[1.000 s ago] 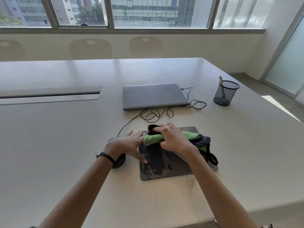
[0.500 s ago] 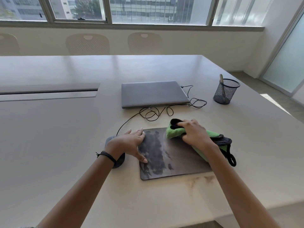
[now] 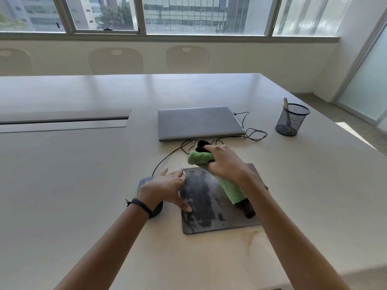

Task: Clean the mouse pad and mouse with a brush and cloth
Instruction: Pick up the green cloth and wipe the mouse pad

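Observation:
A dark mouse pad (image 3: 209,208) with darker wet-looking streaks lies on the table in front of me. My right hand (image 3: 225,164) grips a green and black cloth (image 3: 200,156) at the pad's far edge; the cloth trails back under my wrist across the pad. My left hand (image 3: 165,187) presses flat on the pad's left edge with straight fingers. A dark wired mouse (image 3: 144,185) sits just left of the pad, mostly hidden under my left wrist. A brush handle (image 3: 285,103) sticks up from a black mesh cup (image 3: 292,120) at the far right.
A shut grey laptop (image 3: 199,123) lies behind the pad, with a black cable (image 3: 254,133) looping beside it and toward the mouse. A long cable hatch (image 3: 62,120) is set into the table at the left. Chairs stand along the far edge.
My right hand has swept the cloth from the pad's middle to its right side, then to its far edge near the laptop. My left hand has stayed on the pad's left edge.

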`<act>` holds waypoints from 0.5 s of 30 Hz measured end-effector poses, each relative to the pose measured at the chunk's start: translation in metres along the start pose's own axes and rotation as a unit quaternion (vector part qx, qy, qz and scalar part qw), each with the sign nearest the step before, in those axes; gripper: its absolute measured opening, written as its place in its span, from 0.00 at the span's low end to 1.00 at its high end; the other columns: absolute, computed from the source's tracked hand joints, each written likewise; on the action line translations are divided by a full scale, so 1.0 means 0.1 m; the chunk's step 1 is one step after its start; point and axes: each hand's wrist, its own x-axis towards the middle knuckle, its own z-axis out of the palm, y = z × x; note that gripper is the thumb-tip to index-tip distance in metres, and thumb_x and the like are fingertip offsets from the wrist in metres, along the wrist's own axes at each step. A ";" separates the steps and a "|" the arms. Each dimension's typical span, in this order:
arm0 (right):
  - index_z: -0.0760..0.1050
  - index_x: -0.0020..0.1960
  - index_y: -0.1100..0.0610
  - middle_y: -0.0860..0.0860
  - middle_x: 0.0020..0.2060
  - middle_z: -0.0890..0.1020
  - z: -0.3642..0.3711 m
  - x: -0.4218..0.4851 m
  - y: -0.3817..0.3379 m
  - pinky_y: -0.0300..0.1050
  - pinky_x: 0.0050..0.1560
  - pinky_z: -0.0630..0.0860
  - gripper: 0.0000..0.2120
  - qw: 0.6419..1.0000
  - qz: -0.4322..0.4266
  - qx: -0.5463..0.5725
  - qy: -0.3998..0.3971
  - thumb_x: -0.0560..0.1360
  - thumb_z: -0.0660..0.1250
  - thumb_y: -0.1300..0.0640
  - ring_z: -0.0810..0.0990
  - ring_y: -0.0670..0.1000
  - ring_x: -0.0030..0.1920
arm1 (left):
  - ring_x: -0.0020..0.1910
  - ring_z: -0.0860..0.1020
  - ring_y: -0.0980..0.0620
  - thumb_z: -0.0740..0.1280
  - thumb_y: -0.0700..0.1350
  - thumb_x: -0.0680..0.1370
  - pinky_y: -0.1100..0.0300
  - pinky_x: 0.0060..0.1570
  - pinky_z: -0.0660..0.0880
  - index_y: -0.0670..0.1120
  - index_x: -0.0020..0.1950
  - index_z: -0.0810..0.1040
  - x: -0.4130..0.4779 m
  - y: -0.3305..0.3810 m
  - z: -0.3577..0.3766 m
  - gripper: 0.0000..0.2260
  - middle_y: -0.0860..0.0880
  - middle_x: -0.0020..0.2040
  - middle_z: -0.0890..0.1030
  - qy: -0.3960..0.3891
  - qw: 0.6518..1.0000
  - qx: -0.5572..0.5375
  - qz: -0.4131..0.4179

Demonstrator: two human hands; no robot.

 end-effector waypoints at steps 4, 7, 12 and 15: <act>0.70 0.63 0.58 0.61 0.52 0.78 0.23 -0.04 -0.19 0.49 0.52 0.72 0.24 0.998 -0.010 -0.026 -0.063 0.67 0.59 0.66 0.73 0.62 0.54 | 0.76 0.48 0.51 0.69 0.62 0.69 0.45 0.72 0.37 0.46 0.76 0.53 -0.02 0.03 -0.04 0.43 0.49 0.77 0.54 -0.008 1.000 -0.015 0.021; 0.68 0.63 0.59 0.59 0.54 0.75 0.30 -0.09 -0.14 0.50 0.50 0.73 0.22 0.997 -0.023 -0.048 -0.056 0.69 0.61 0.65 0.72 0.59 0.54 | 0.76 0.49 0.52 0.69 0.61 0.69 0.43 0.72 0.38 0.49 0.75 0.58 -0.02 0.04 -0.08 0.39 0.51 0.76 0.57 -0.022 0.999 -0.012 0.022; 0.67 0.63 0.58 0.57 0.55 0.75 0.26 -0.11 -0.02 0.49 0.45 0.70 0.21 0.993 -0.015 -0.115 -0.035 0.71 0.62 0.64 0.71 0.57 0.56 | 0.76 0.42 0.51 0.68 0.64 0.69 0.45 0.72 0.38 0.43 0.76 0.45 0.00 0.03 -0.06 0.48 0.47 0.78 0.45 -0.034 0.999 0.011 -0.003; 0.67 0.64 0.57 0.56 0.58 0.75 0.18 -0.12 0.14 0.51 0.49 0.72 0.21 0.991 0.012 -0.126 -0.031 0.71 0.63 0.63 0.71 0.58 0.58 | 0.76 0.40 0.51 0.67 0.64 0.69 0.47 0.73 0.37 0.41 0.76 0.40 -0.02 0.04 -0.06 0.50 0.44 0.77 0.42 -0.043 0.999 0.014 -0.020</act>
